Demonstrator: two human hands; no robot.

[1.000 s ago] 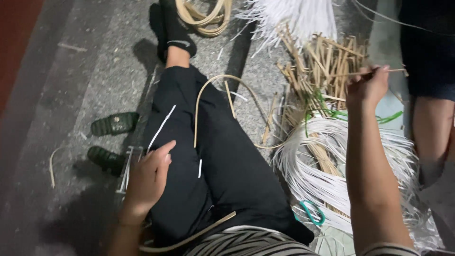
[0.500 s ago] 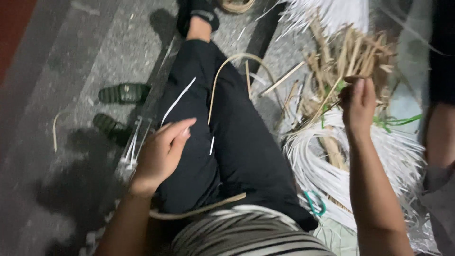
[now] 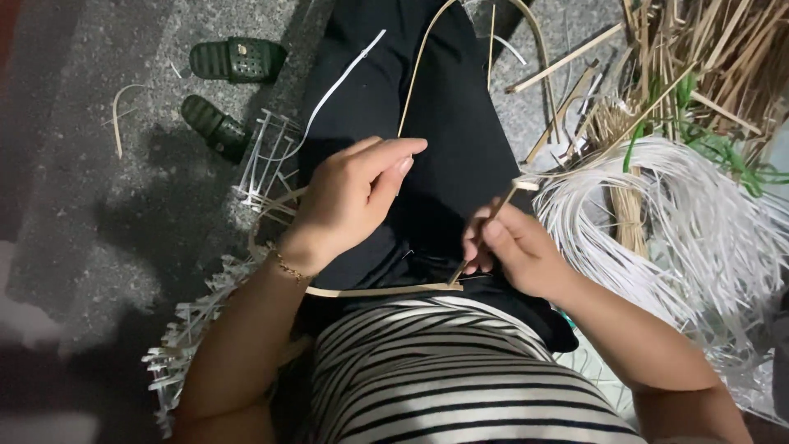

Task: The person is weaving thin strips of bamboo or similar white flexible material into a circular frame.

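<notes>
I sit on the floor in black trousers and a striped top. My right hand (image 3: 511,248) is closed on a thin tan cane strip (image 3: 503,201) over my lap; the strip slants up to the right toward the pile of canes. My left hand (image 3: 352,193) rests on my left thigh with fingers loosely apart and nothing in it. A long bent cane loop (image 3: 419,62) arches over my leg, and another flat strip (image 3: 378,290) lies across my waist. A white strip (image 3: 333,88) lies on the trouser leg.
A coil of white strips (image 3: 666,205) lies at my right, beside a heap of tan cane sticks (image 3: 699,57) with green cord. Two dark green sandals (image 3: 234,59) sit on the grey floor at the left. A partly woven white frame (image 3: 256,164) lies by my left leg.
My right hand has come down from the cane pile to my lap, bringing a cane strip. My left hand shifted further onto the thigh. The camera has tilted closer.
</notes>
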